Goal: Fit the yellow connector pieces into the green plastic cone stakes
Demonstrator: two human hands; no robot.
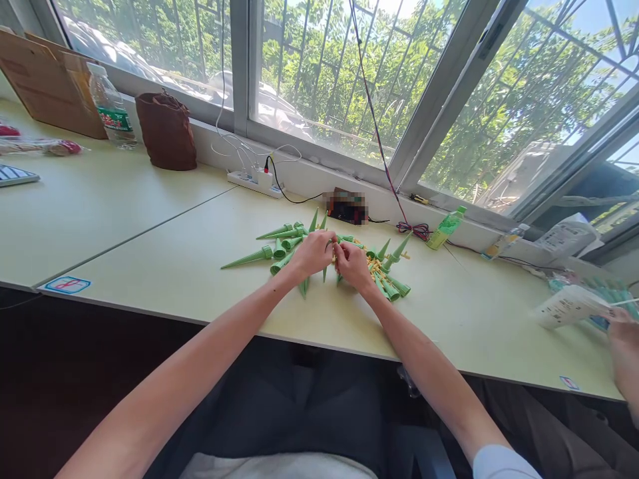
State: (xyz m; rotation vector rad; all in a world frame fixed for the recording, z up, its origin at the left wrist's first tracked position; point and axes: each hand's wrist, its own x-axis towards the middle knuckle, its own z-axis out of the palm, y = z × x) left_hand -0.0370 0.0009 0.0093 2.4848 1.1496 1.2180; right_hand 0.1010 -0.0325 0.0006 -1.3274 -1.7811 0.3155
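Note:
Over the table (174, 246), my left hand (314, 254) and my right hand (352, 263) meet with fingertips pinched together. Whatever lies between them is too small and hidden to name. Around the hands lie green plastic cone-shaped spikes with ribbed caps. One long green spike (245, 258) points left, apart from the rest. Several others are bunched beside my left hand, partly covered by it. To the right of my right hand, small yellow pieces (375, 267) lie mixed with more green spikes (398, 287).
Behind the pile stand a dark device (347, 211) and a white power strip (254, 185) with cables. A green bottle (446, 228) leans near the window. At far right, another person's hand (624, 346) is by a white package (569, 306). A brown bag (166, 132) and water bottle (112, 110) stand left.

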